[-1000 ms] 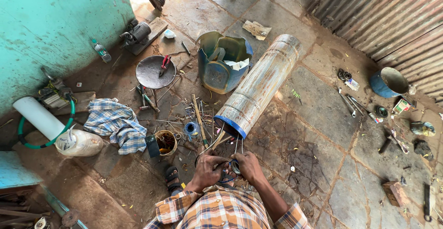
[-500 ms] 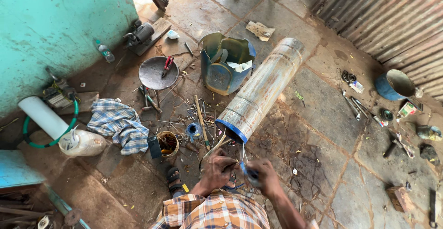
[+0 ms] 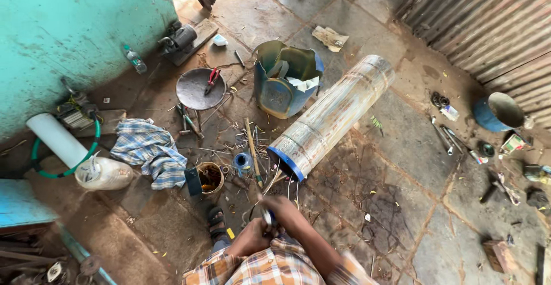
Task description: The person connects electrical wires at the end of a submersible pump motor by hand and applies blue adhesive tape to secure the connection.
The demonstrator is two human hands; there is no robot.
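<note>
Both hands, left [image 3: 248,240] and right [image 3: 279,209], pinch thin wires [image 3: 274,186] below scuffed metal cylinder [image 3: 330,118] at 12 o'clock; grip detail unclear.

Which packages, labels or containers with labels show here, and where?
Plastic bottle: by the teal wall, clear, upright, pale label band.
White jug: on its side left of the checked cloth, small label patch at its end.
Small carton: far right beside the blue bucket, green and white print.
Crumpled paper wrapper: floor above the long cylinder, tan.
No signs or screens.
</note>
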